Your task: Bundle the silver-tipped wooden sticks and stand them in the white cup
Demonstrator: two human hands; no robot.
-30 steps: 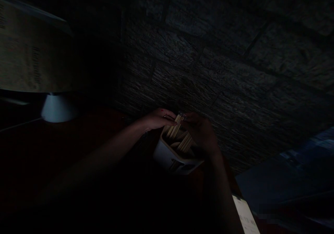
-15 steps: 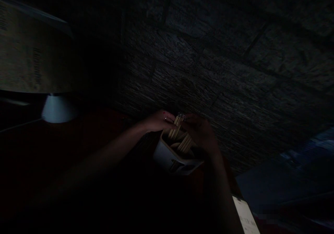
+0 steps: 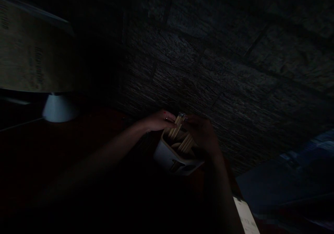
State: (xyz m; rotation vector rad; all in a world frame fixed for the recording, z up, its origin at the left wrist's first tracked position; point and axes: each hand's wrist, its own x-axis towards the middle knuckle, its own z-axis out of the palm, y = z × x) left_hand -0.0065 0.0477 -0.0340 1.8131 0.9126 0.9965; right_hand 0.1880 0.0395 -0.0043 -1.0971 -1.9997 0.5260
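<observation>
A pale box-shaped holder (image 3: 167, 155) with a dark cut-out mark on its front stands tilted in the view. Out of it rises a bundle of thin wooden sticks (image 3: 173, 131), with something shiny and clear at the top. My left hand (image 3: 158, 120), wearing a ring, pinches the bundle from the left. From the right, my right hand (image 3: 202, 131) closes on the upper end of the same bundle; its fingertips are dim. A second group of sticks (image 3: 186, 143) leans inside the holder, below my right hand.
The scene is very dark. Behind the holder rises a rough stone-block wall (image 3: 182, 63). At left, a printed shade (image 3: 33, 53) sits over a white cone-shaped base (image 3: 58, 109). A lit phone (image 3: 245, 213) lies at the lower right, beside my right forearm.
Hardly anything differs. Both hands stay at the bundle, with at most a slight shift of the right hand; the whole view has moved a little.
</observation>
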